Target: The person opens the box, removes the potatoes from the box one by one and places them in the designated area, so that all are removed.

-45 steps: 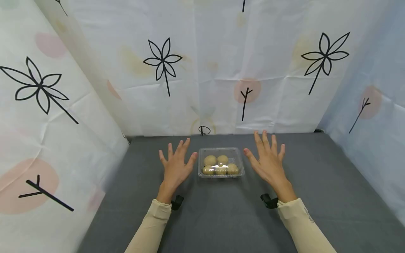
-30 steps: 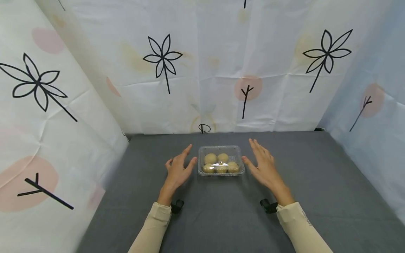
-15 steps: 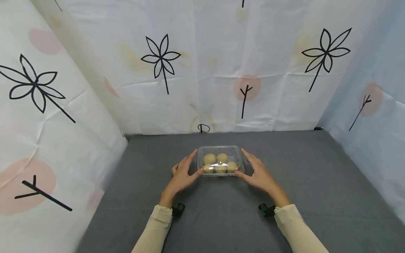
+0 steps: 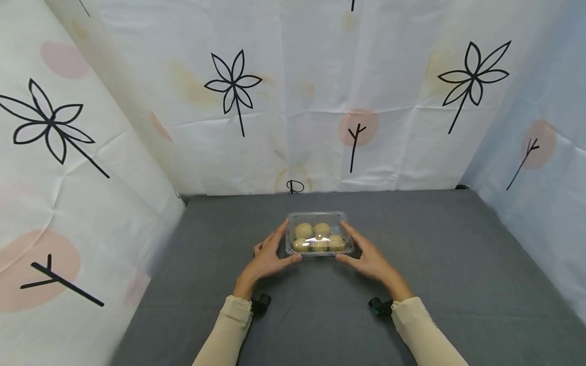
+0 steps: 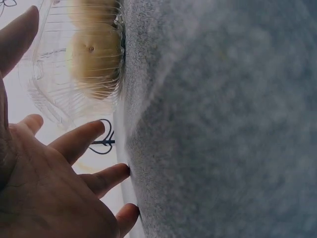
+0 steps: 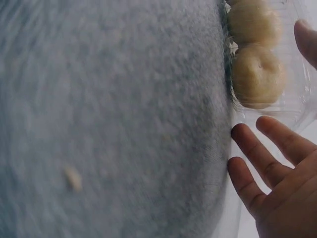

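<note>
A clear plastic clamshell container (image 4: 319, 217) sits on the grey cloth toward the back of the table. Inside it are several round, yellow-tan balls (image 4: 304, 231), each small-dimpled where seen close up. My left hand (image 4: 267, 260) is at the container's left side, fingers spread and thumb at its front left corner. Opposite, my right hand (image 4: 372, 260) has its index finger by the right edge and its thumb at the front right corner. Both wrist views show loosely extended fingers beside the clear wall, with the left fingertips (image 5: 121, 170) close to the cloth.
Grey cloth (image 4: 316, 315) covers the table. White printed curtains with leaf and twig drawings hang behind it (image 4: 316, 147) and on both sides. A small pale speck (image 6: 73, 178) lies on the cloth in the right wrist view.
Both hands have come inward from wide-spread poses to the container's two sides. Their thumbs have moved down to its front corners. The container has stayed in place.
</note>
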A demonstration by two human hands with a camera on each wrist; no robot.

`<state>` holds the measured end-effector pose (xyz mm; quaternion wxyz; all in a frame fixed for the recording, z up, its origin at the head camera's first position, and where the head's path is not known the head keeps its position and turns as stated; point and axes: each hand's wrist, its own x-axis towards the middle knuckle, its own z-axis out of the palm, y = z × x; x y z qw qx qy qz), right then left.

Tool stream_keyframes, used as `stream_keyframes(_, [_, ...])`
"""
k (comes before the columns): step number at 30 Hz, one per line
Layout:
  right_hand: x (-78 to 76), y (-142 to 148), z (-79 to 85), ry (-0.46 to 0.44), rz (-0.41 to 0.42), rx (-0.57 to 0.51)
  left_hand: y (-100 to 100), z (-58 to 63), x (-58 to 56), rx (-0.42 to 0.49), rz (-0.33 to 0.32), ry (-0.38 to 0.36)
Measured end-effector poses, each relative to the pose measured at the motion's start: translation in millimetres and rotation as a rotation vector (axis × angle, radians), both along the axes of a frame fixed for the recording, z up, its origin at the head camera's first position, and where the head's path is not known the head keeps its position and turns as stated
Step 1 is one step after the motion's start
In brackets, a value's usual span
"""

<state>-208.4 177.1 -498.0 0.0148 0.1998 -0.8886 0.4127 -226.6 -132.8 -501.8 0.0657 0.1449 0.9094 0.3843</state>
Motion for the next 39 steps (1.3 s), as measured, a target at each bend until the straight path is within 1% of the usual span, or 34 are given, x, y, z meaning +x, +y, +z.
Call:
stream_keyframes(4, [0.3, -1.2, -3.0, 0.014, 0.02, -0.056, 1.0, -2.0, 0.3, 0.006, -0.008, 0.003])
stream_keyframes(11, [0.1, -2.1, -5.1, -0.002, 0.009, -0.095, 2.3, -2.1, 1.7, 0.038, -0.017, -0.003])
stream_keyframes(18, [1.7, -1.9, -6.6, -0.018, -0.011, -0.093, 3.2, 0.2, 5.1, 0.067, -0.037, -0.013])
stream_keyframes(22, [1.9, -1.1, -5.5, -0.028, 0.001, -0.099, 3.6, 0.3, 5.8, 0.071, -0.038, -0.01])
stream_keyframes(26, [2.6, -0.9, -3.1, -0.024, 0.016, -0.1, 3.8, -0.1, 5.0, 0.074, -0.037, -0.009])
stream_keyframes(33, [3.2, -0.8, -1.8, -0.032, 0.006, -0.106, 5.0, -1.9, 2.7, 0.092, -0.042, -0.007])
stream_keyframes(39, [3.5, -1.0, -2.0, -0.043, 0.007, -0.122, 4.5, -0.5, 3.2, 0.109, -0.043, -0.006])
